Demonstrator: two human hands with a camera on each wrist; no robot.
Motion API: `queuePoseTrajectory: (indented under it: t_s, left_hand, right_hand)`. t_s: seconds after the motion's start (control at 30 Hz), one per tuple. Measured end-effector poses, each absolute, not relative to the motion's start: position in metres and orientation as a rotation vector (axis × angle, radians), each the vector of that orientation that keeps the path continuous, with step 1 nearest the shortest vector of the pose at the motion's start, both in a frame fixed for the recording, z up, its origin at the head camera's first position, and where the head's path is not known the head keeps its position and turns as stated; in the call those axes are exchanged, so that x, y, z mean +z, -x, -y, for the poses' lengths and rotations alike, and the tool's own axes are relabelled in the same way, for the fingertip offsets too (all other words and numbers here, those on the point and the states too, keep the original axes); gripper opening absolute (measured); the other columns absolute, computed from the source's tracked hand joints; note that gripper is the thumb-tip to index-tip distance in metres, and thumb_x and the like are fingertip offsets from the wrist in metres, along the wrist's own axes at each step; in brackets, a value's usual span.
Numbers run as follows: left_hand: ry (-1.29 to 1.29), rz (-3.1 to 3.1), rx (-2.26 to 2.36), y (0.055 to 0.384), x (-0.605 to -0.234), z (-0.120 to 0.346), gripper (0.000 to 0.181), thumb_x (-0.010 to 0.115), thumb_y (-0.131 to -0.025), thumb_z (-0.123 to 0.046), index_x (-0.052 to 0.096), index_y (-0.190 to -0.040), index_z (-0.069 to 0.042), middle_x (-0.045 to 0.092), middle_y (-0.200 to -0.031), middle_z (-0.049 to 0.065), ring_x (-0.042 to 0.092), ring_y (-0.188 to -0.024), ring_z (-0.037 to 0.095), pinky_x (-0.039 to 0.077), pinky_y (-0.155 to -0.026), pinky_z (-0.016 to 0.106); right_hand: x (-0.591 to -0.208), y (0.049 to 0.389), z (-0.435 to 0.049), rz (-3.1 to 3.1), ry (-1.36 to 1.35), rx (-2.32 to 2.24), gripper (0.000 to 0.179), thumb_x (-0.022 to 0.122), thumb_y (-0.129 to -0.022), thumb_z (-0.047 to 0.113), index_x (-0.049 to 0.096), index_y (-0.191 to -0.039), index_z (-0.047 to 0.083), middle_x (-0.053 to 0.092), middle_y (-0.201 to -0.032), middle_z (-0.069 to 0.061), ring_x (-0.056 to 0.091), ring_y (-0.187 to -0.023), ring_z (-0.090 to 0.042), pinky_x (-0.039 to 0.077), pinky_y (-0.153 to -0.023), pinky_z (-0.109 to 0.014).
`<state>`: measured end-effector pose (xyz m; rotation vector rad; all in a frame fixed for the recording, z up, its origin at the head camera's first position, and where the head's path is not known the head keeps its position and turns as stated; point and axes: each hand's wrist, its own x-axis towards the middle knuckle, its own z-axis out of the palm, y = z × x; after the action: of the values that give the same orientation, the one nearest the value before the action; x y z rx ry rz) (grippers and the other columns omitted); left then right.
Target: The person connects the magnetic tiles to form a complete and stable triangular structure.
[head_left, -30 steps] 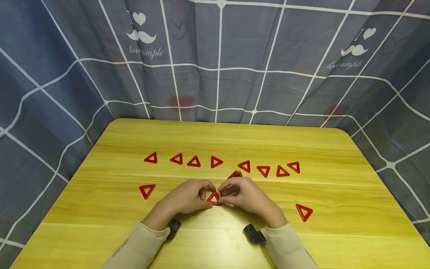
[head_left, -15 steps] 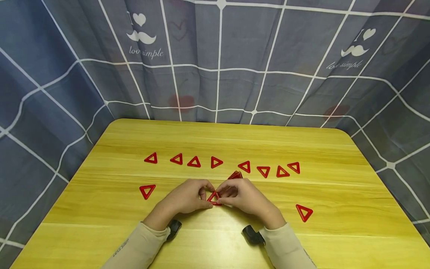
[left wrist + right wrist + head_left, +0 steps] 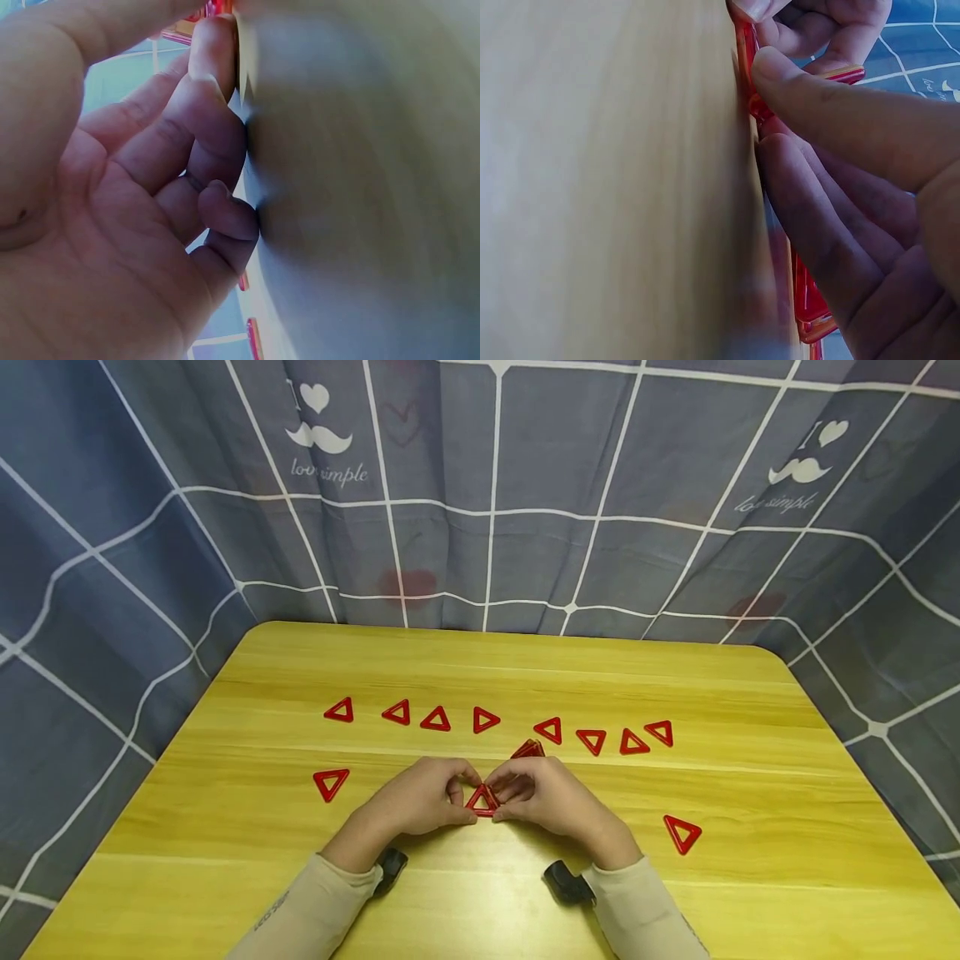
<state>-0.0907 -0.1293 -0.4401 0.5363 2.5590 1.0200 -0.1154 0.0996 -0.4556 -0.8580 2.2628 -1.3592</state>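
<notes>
Between my hands a small red triangle frame (image 3: 482, 812) lies on the table. My left hand (image 3: 429, 797) holds it at its left side, thumb at the near corner and index finger at the far tip. My right hand (image 3: 553, 800) pinches a second red triangle frame (image 3: 845, 75), which stands raised against the flat one's right side in the right wrist view. Its fingers cover most of that piece in the head view. Just beyond the right hand is a small stack of red triangles (image 3: 528, 749). In the left wrist view the remaining fingers rest curled on the table.
Several loose red triangles, among them one at the middle (image 3: 486, 720), lie in a row across the wooden table (image 3: 480, 893). One triangle (image 3: 331, 784) lies left of the hands, another (image 3: 682, 834) to the right. A grey checked curtain (image 3: 540, 560) surrounds the table's back and sides.
My right hand has come in slightly against the flat triangle, bringing its piece to that triangle's right side. My left hand stays in place. The head view has shifted a little.
</notes>
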Motion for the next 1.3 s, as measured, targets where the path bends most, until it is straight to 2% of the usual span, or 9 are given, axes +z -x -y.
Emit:
queuePoseTrajectory:
  t_s: [0.3,0.5,0.77,0.9,1.13,1.3]
  left_hand:
    - [-0.559,-2.525,1.022,0.091,-0.439,0.132,0.037,0.083,-0.084,-0.015,0.068,-0.116,-0.008,0.061,-0.072,-0.008,0.054,-0.063,0.010,0.045,-0.062,0.030]
    - [-0.545,-2.475,1.053,0.095,-0.433,0.148,0.045,0.086,-0.081,-0.016,0.066,-0.121,-0.009,0.062,-0.085,-0.001,0.052,-0.065,0.013,0.046,-0.065,0.032]
    - [-0.396,-2.491,1.157,0.102,-0.421,0.189,0.053,0.090,-0.075,-0.010,0.067,-0.123,-0.010,0.060,-0.096,0.007,0.054,-0.077,0.022,0.047,-0.066,0.036]
    - [-0.325,-2.509,1.181,0.106,-0.417,0.216,0.054,0.089,-0.076,-0.011,0.066,-0.125,-0.009,0.059,-0.101,0.010,0.052,-0.083,0.024,0.047,-0.066,0.036]
    - [-0.215,-2.554,1.194,0.106,-0.413,0.261,0.053,0.089,-0.078,-0.018,0.065,-0.124,-0.008,0.057,-0.107,0.012,0.051,-0.091,0.029,0.048,-0.074,0.039]
    - [-0.156,-2.523,1.211,0.102,-0.414,0.279,0.055,0.090,-0.076,-0.016,0.064,-0.123,-0.003,0.055,-0.106,0.015,0.048,-0.092,0.030,0.049,-0.071,0.036]
  right_hand:
    - [-0.456,0.115,-0.100,-2.277,0.853,-1.352,0.030,0.086,-0.081,0.009,0.074,-0.108,0.010,0.071,-0.092,0.004,0.068,-0.084,-0.010,0.056,-0.077,-0.029]
    - [-0.455,0.115,-0.098,-2.282,0.855,-1.348,0.030,0.086,-0.080,0.009,0.074,-0.108,0.010,0.071,-0.092,0.003,0.068,-0.084,-0.011,0.056,-0.077,-0.030]
    - [-0.455,0.115,-0.097,-2.275,0.832,-1.359,0.032,0.086,-0.080,0.008,0.074,-0.110,0.010,0.070,-0.091,0.002,0.067,-0.084,-0.012,0.055,-0.077,-0.030]
    - [-0.456,0.115,-0.097,-2.269,0.821,-1.364,0.033,0.086,-0.079,0.007,0.074,-0.110,0.010,0.070,-0.092,0.002,0.067,-0.084,-0.013,0.056,-0.077,-0.030]
    - [-0.457,0.115,-0.099,-2.288,0.803,-1.343,0.033,0.087,-0.080,0.009,0.074,-0.110,0.012,0.069,-0.092,0.004,0.067,-0.085,-0.012,0.055,-0.078,-0.029]
    - [-0.458,0.115,-0.100,-2.283,0.798,-1.350,0.034,0.087,-0.080,0.009,0.074,-0.111,0.011,0.069,-0.092,0.003,0.067,-0.085,-0.013,0.055,-0.078,-0.029]
